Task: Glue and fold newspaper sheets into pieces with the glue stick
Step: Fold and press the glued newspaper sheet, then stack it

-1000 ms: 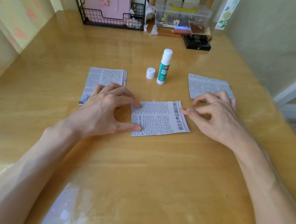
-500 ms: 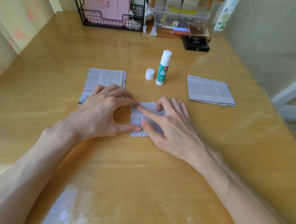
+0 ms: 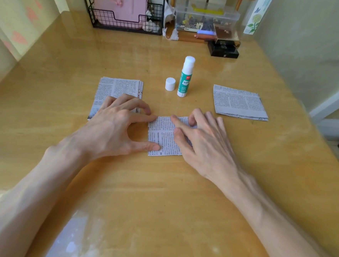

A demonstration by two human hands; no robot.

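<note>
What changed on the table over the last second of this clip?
The right hand swept left from the right edge, folding the newspaper sheet over on itself, and now presses flat on it. The left hand kept pinning the left edge. The glue stick, cap, left stack and right stack stayed put.

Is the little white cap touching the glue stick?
Apart. The head view shows a thin strip of bare table between the cap and the glue stick, which stands upright beside it.
</note>
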